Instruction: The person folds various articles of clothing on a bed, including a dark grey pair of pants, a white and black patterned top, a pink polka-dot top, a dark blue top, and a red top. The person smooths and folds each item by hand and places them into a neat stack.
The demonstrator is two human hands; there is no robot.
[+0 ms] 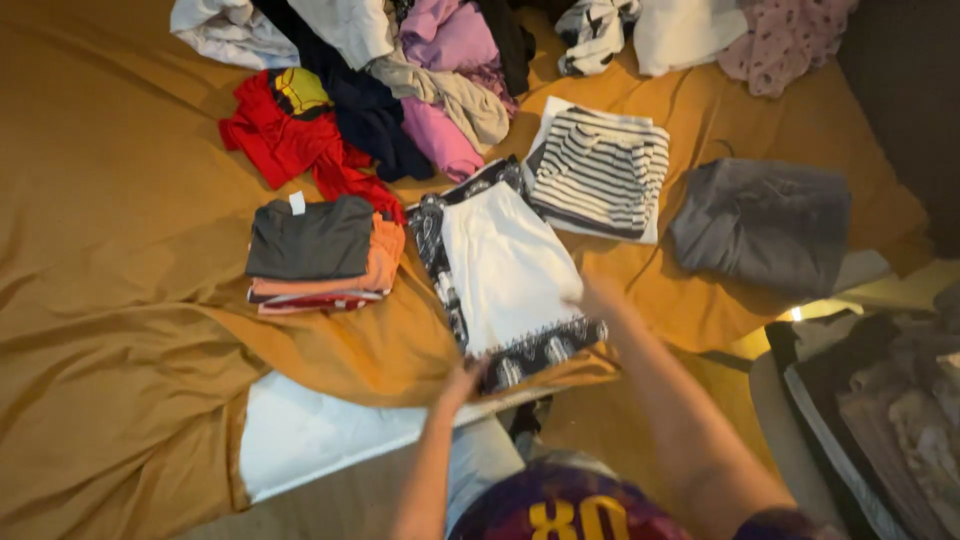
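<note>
across the mustard sheet (120,300) lay one loose heap of clothes (400,80) and three folded stacks, while the white black-trimmed garment (505,270) ran long-axis from upper left to lower right, just ahead of both hands. right hand (598,297) rested on its right edge, left hand (462,382) at its near hem, equally close; both were too blurred to tell their grip.

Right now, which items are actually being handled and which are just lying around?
In hand:
- white garment with black patterned border
- left hand at its near edge
- right hand on its right side

Lying about:
- folded stack with dark grey top
- folded striped top
- folded grey garment
- unfolded clothes pile
- mustard bed sheet
</note>
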